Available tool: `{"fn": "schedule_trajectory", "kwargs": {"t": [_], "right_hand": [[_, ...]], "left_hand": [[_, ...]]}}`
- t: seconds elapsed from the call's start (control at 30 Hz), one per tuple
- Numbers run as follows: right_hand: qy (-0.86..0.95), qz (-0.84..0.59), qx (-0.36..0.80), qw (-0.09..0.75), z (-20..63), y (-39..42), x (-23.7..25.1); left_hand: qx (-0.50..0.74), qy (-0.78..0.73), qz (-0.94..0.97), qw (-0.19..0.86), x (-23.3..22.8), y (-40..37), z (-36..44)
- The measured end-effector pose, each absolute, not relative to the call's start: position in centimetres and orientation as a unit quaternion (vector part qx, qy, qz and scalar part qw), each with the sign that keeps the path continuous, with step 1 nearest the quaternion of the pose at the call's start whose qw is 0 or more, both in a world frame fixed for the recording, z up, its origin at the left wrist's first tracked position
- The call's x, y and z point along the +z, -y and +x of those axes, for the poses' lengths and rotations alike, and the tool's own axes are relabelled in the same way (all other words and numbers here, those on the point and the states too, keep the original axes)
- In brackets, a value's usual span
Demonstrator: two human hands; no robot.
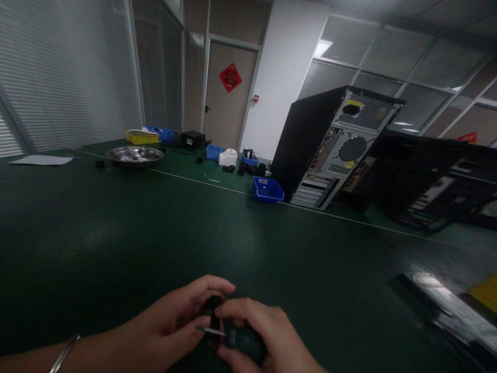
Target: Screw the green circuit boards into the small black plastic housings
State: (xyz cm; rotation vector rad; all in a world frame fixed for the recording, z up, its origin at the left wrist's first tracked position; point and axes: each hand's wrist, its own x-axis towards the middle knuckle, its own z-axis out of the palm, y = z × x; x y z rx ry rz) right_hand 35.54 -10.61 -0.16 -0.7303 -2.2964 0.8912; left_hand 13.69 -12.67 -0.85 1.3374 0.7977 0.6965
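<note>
Low in the head view, my right hand (pixel 274 329) is wrapped round the thick dark handle of a screwdriver (pixel 246 343). Its short metal shaft points left, with the tip close to my left thumb. Curled around a small black part (pixel 213 306), my left hand (pixel 174 324) holds it upright between thumb and fingers, just left of my right fingertips. The exact kind of this part is too dark to make out. Both hands are almost touching above the green tabletop (pixel 163 233).
A blue bin (pixel 267 189) stands before a black computer tower (pixel 310 140). To the left are a metal bowl (pixel 134 156), a yellow tray (pixel 142 137) and a white sheet (pixel 42 160). A blurred metallic object (pixel 438 300) lies at the right, and more computer cases (pixel 458 176) stand behind.
</note>
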Motion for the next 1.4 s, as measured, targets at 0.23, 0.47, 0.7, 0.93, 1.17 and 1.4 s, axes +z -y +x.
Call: {"fn": "schedule_trajectory", "kwargs": {"t": [0.23,0.47,0.7,0.93,1.17,1.4], "right_hand": [[0.851,-0.281,0.346,0.278,35.4,10.8,0.0],[0.848,-0.275,0.354,0.282,35.4,10.9,0.0],[0.848,-0.272,0.360,0.279,35.4,10.7,-0.1],[0.852,-0.269,0.351,0.281,35.4,10.7,-0.1],[0.854,-0.268,0.353,0.273,35.6,10.8,-0.3],[0.856,-0.267,0.359,0.261,35.6,10.7,0.0]], "left_hand": [[0.303,-0.357,0.583,0.665,-0.6,12.9,13.8],[0.303,-0.358,0.592,0.656,-0.1,13.0,13.7],[0.279,-0.408,0.612,0.618,0.3,13.1,13.7],[0.272,-0.410,0.623,0.608,0.6,12.9,13.7],[0.278,-0.404,0.633,0.598,0.5,12.9,13.7],[0.273,-0.394,0.635,0.606,1.3,12.8,13.9]]}}
